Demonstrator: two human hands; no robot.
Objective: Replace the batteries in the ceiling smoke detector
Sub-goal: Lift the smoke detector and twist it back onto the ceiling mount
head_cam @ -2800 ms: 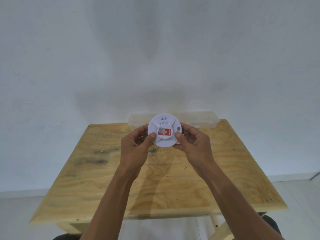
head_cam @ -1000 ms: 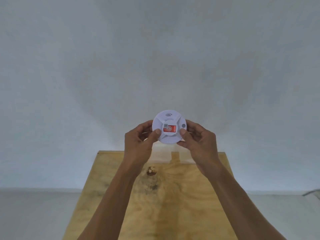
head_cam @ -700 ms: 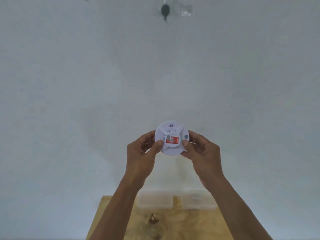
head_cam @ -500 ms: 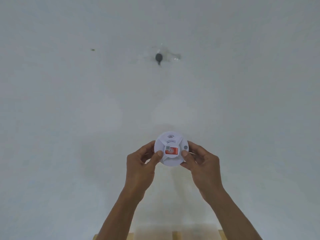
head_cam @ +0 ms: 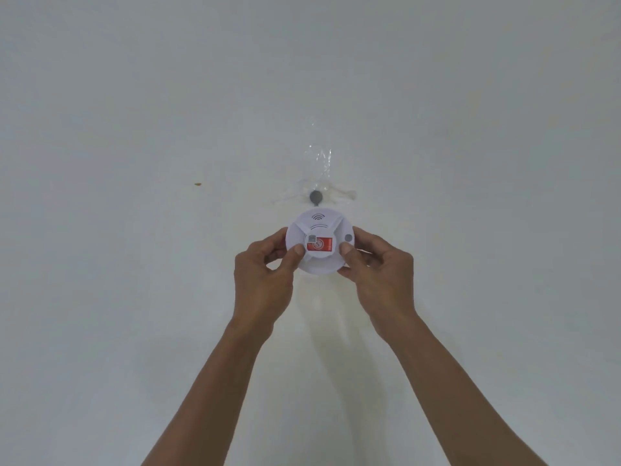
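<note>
A round white smoke detector point(head_cam: 320, 230) with a red label on its face is held up toward the white ceiling. My left hand point(head_cam: 263, 274) grips its left rim, thumb on the face. Gripping the right rim is my right hand point(head_cam: 379, 267), its thumb beside the label. Just above the detector a small grey mount disc point(head_cam: 316, 197) sits on the ceiling under clear tape point(head_cam: 319, 163). The detector's top edge is close below the disc; whether they touch I cannot tell. Its back is hidden.
The white ceiling surface point(head_cam: 134, 129) fills the view. A small brown speck point(head_cam: 198, 184) marks it left of the mount.
The view has tilted up from the wooden table to the ceiling. Both hands raised the detector, and the grey mount has come into view just above it.
</note>
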